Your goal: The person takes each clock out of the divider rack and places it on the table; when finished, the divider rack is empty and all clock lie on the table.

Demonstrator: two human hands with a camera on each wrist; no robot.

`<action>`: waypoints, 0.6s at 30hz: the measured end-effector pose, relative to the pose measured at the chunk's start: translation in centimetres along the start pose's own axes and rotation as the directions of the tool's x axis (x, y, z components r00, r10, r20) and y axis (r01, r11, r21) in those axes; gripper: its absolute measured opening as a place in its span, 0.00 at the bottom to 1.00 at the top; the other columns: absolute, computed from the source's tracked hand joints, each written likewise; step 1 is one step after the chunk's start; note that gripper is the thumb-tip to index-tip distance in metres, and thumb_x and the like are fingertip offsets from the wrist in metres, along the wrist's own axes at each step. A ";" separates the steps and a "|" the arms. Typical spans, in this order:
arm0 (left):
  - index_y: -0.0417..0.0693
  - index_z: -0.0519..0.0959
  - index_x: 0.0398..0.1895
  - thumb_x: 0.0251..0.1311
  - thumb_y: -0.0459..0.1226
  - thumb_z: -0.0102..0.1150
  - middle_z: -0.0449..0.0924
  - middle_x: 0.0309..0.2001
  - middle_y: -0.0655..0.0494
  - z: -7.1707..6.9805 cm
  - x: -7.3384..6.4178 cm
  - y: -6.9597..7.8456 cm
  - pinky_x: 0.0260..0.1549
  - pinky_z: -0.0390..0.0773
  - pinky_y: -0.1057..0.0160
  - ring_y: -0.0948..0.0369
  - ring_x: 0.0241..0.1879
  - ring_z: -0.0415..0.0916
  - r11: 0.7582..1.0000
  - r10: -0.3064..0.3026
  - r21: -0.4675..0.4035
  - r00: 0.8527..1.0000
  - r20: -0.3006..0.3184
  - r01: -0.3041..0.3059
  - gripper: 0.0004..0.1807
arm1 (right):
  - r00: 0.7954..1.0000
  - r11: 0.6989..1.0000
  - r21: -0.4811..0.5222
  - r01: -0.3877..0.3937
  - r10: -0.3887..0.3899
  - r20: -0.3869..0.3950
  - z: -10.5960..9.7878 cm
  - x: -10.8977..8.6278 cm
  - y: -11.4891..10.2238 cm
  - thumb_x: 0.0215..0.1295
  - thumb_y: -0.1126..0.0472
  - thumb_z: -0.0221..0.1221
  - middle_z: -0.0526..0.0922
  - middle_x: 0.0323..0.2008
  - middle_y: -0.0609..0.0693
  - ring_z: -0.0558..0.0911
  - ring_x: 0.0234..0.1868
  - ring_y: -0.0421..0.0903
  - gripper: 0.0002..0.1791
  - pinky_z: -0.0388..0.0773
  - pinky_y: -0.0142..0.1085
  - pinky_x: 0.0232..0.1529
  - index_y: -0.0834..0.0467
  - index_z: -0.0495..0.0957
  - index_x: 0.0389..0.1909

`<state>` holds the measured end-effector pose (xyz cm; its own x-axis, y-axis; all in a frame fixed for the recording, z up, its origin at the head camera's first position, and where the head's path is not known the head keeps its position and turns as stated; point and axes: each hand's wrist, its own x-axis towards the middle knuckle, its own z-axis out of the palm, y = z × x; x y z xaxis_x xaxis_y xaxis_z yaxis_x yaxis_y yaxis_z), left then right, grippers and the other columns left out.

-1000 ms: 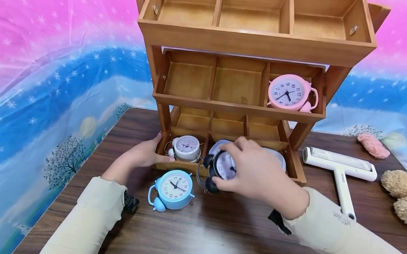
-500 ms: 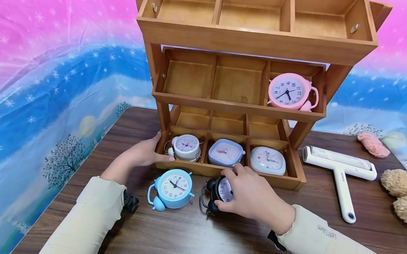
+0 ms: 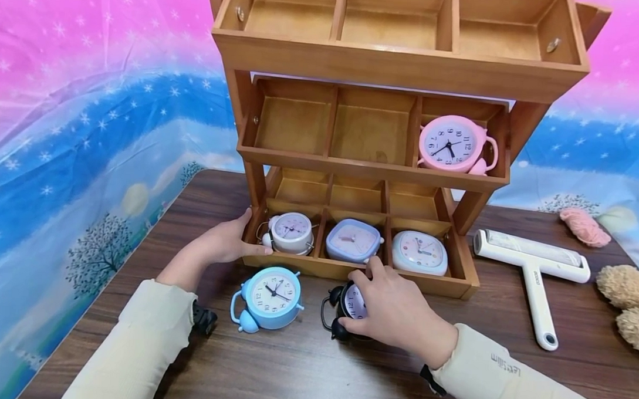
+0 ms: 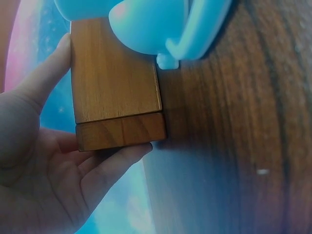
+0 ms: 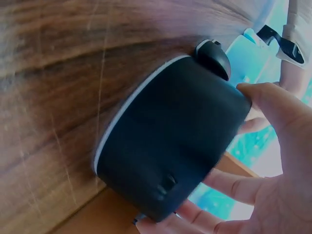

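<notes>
At the lower left corner of a wooden shelf rack [image 3: 422, 285], my left hand [image 3: 220, 241] grips the bottom tray, thumb along the front board and fingers around the end. The left wrist view shows that wooden corner [image 4: 117, 87] between thumb and fingers. My right hand [image 3: 395, 305] holds a black twin-bell alarm clock [image 3: 342, 312] by its sides, low over the table in front of the rack. Its face is partly covered by the hand; the dark casing [image 5: 165, 131] fills the right wrist view. A light blue twin-bell alarm clock [image 3: 272, 297] lies face up between the hands.
The bottom tray holds a white alarm clock [image 3: 292, 232], a lavender clock [image 3: 354, 240] and a pale blue-white clock [image 3: 420, 253]. A pink alarm clock [image 3: 450, 144] sits in the middle tier. To the right lie a white T-shaped roller tool [image 3: 533, 271], pink yarn [image 3: 585, 226] and brown fluffy balls [image 3: 625, 287].
My right hand has brought the black alarm clock down from in front of the bottom tray to the table, then shifted it slightly right. The left hand has kept its hold on the rack.
</notes>
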<state>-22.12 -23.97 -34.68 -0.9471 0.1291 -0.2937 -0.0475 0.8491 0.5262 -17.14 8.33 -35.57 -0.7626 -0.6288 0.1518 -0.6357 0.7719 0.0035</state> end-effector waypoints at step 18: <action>0.37 0.33 0.79 0.64 0.58 0.60 0.52 0.73 0.29 0.0 0.0 -0.2 0.64 0.61 0.37 0.34 0.69 0.57 1.000 -0.017 0.016 1.000 -0.006 0.017 0.60 | 0.889 0.990 0.060 -0.128 0.141 -0.435 -11.0 4.7 7.4 0.65 0.44 0.63 0.72 0.55 0.64 0.70 0.56 0.63 0.25 0.66 0.60 0.52 0.58 0.81 0.54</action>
<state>-22.07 -24.14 -34.81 -0.9482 0.1116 -0.2974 -0.0582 0.8593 0.5082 -24.11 12.18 -23.92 -0.7164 -0.4092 0.5650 -0.5389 0.8390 -0.0755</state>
